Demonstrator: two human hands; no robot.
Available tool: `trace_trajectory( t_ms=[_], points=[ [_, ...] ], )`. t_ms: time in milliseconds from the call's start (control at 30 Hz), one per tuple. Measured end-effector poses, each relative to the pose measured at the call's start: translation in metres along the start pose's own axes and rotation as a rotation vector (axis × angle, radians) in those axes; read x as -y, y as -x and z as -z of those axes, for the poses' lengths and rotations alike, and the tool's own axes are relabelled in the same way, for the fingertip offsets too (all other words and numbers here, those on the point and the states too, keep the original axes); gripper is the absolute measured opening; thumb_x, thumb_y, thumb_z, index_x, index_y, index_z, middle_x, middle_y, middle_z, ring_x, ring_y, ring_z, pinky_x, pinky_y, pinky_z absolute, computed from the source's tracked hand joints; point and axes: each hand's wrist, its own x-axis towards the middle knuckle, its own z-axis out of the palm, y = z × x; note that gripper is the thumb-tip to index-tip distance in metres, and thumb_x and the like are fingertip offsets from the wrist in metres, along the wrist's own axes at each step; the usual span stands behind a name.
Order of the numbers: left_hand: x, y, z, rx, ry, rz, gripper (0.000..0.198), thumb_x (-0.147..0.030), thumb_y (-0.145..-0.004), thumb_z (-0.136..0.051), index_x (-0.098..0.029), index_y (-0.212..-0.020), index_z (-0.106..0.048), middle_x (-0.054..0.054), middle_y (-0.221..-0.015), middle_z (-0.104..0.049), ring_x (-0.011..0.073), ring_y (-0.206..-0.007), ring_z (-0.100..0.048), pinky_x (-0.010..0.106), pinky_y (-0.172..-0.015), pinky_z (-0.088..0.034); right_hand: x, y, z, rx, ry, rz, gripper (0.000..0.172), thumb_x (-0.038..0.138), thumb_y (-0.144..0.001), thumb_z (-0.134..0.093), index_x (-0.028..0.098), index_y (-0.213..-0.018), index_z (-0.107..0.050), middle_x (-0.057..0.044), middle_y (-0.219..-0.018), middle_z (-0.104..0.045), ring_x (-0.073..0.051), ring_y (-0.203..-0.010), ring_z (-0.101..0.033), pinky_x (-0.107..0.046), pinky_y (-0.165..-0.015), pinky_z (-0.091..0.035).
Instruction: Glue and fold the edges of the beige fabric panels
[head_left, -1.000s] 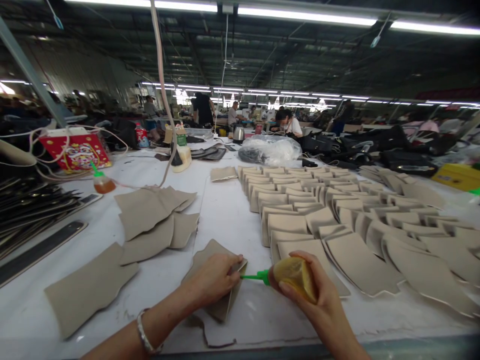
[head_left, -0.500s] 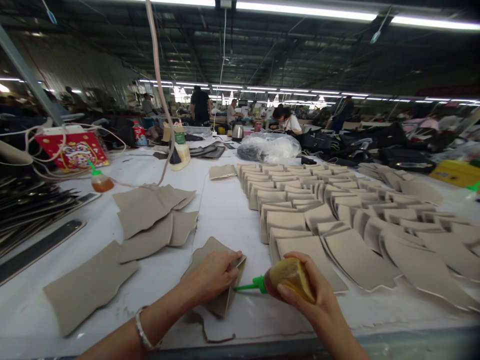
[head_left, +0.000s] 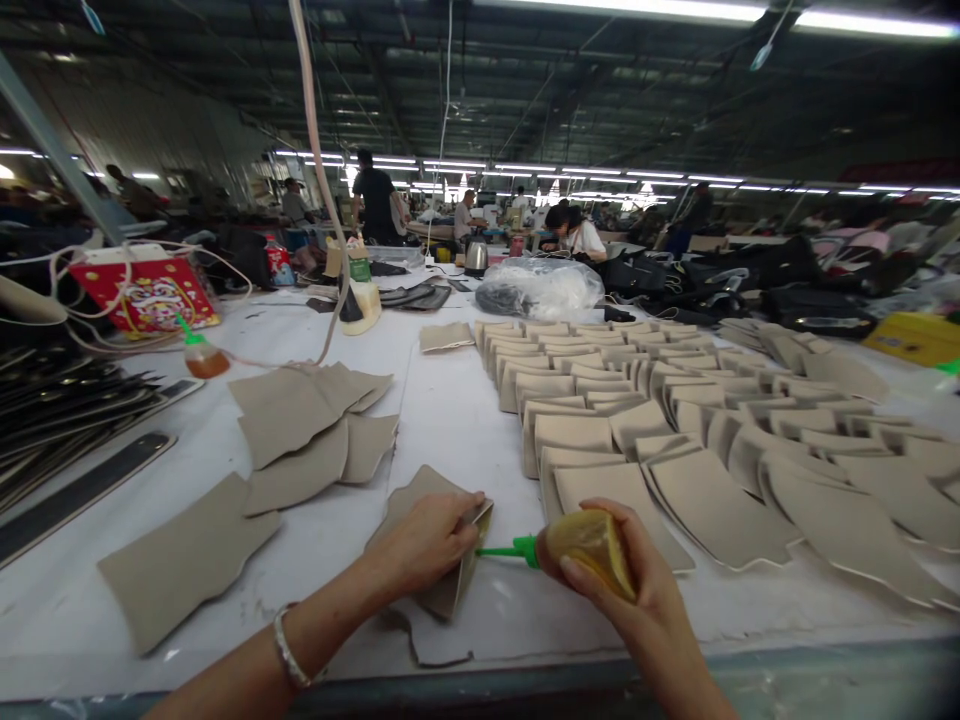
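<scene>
My left hand (head_left: 431, 540), with a bracelet on its wrist, grips a beige leather-like piece (head_left: 424, 487) near the front of the table. Its fingers hold an edge folded up, so a narrow inner strip faces right. Wrapped in my right hand (head_left: 649, 585) is a squeeze glue bottle (head_left: 581, 550) with amber liquid, tipped sideways. The bottle's thin green nozzle points left, its tip at the lifted edge of the piece. A thin dark strip (head_left: 435, 662) lies on the table just below.
Rows of folded beige pieces (head_left: 577, 435) cover the right side. Loose flat pieces (head_left: 187, 560) lie to the left, near a second glue bottle (head_left: 204, 358) and a red box (head_left: 154, 290). A hose (head_left: 311, 120) hangs down. Co-workers stand and sit far back.
The bottle's nozzle tip has moved slightly up along the folded edge. The edge stands a bit more open, showing more of the inner strip. My left hand keeps its grip.
</scene>
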Motion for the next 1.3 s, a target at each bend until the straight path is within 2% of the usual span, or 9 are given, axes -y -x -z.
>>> trace_trajectory(
  t_ms=[167, 333, 500, 667, 833, 1033, 1200, 1300],
  points=[
    [-0.002, 0.002, 0.001, 0.005, 0.01, 0.021, 0.051, -0.022, -0.084, -0.04, -0.021, -0.133, -0.054, 0.005, -0.122, -0.065, 0.0203, -0.11, -0.061, 0.028, -0.095, -0.045, -0.001, 0.006, -0.001, 0.144, -0.109, -0.097, 0.052, 0.047, -0.074, -0.071, 0.024, -0.115, -0.048, 0.001, -0.087, -0.06, -0.024, -0.077, -0.058, -0.031, -0.07, -0.045],
    [-0.001, 0.004, -0.001, -0.011, 0.022, 0.031, 0.05, -0.023, -0.085, -0.039, -0.02, -0.133, -0.054, 0.005, -0.119, -0.067, 0.02, -0.106, -0.062, 0.028, -0.093, -0.046, 0.001, 0.009, -0.003, 0.055, -0.071, -0.101, 0.053, 0.049, -0.075, -0.072, 0.024, -0.115, -0.048, 0.001, -0.089, -0.06, -0.025, -0.083, -0.058, -0.031, -0.074, -0.044],
    [0.001, 0.003, -0.004, -0.022, 0.018, 0.031, 0.049, -0.023, -0.085, -0.041, -0.023, -0.132, -0.054, 0.003, -0.124, -0.065, 0.0192, -0.112, -0.059, 0.027, -0.096, -0.043, 0.003, 0.013, -0.005, 0.132, -0.124, -0.122, 0.051, 0.048, -0.075, -0.07, 0.024, -0.114, -0.047, 0.001, -0.089, -0.06, -0.024, -0.081, -0.057, -0.032, -0.073, -0.044],
    [0.001, 0.002, -0.005, -0.03, 0.0, 0.043, 0.05, -0.022, -0.085, -0.039, -0.022, -0.133, -0.054, 0.004, -0.116, -0.068, 0.0197, -0.104, -0.063, 0.028, -0.092, -0.045, 0.002, 0.016, -0.006, 0.028, -0.071, -0.111, 0.053, 0.049, -0.076, -0.07, 0.023, -0.116, -0.046, -0.001, -0.096, -0.058, -0.025, -0.088, -0.056, -0.032, -0.077, -0.043],
    [-0.001, 0.004, -0.004, -0.024, -0.001, 0.056, 0.05, -0.022, -0.085, -0.04, -0.023, -0.133, -0.053, 0.004, -0.118, -0.067, 0.0193, -0.107, -0.061, 0.027, -0.093, -0.045, 0.002, 0.017, -0.005, 0.123, -0.158, -0.151, 0.054, 0.048, -0.074, -0.072, 0.024, -0.115, -0.046, 0.001, -0.089, -0.06, -0.024, -0.08, -0.057, -0.031, -0.072, -0.043],
    [0.001, 0.003, -0.005, -0.03, 0.007, 0.033, 0.049, -0.023, -0.086, -0.039, -0.018, -0.133, -0.054, 0.006, -0.111, -0.069, 0.0207, -0.102, -0.063, 0.029, -0.094, -0.045, 0.002, 0.014, -0.002, 0.042, -0.052, -0.094, 0.051, 0.048, -0.076, -0.071, 0.026, -0.116, -0.047, 0.002, -0.095, -0.058, -0.023, -0.085, -0.056, -0.03, -0.077, -0.042],
    [0.004, 0.0, -0.008, -0.043, 0.01, 0.029, 0.05, -0.023, -0.086, -0.04, -0.017, -0.133, -0.054, 0.006, -0.111, -0.069, 0.0205, -0.103, -0.063, 0.028, -0.097, -0.045, 0.0, 0.016, -0.003, 0.164, -0.133, -0.142, 0.055, 0.048, -0.076, -0.071, 0.026, -0.118, -0.044, 0.002, -0.092, -0.06, -0.023, -0.082, -0.056, -0.03, -0.074, -0.042],
    [0.004, 0.0, -0.008, -0.042, 0.006, 0.026, 0.05, -0.022, -0.085, -0.04, -0.017, -0.132, -0.055, 0.006, -0.117, -0.068, 0.0209, -0.107, -0.062, 0.028, -0.098, -0.044, 0.002, 0.014, -0.003, 0.124, -0.094, -0.111, 0.052, 0.046, -0.076, -0.071, 0.026, -0.117, -0.046, 0.003, -0.091, -0.059, -0.022, -0.08, -0.056, -0.029, -0.073, -0.042]
  ],
)
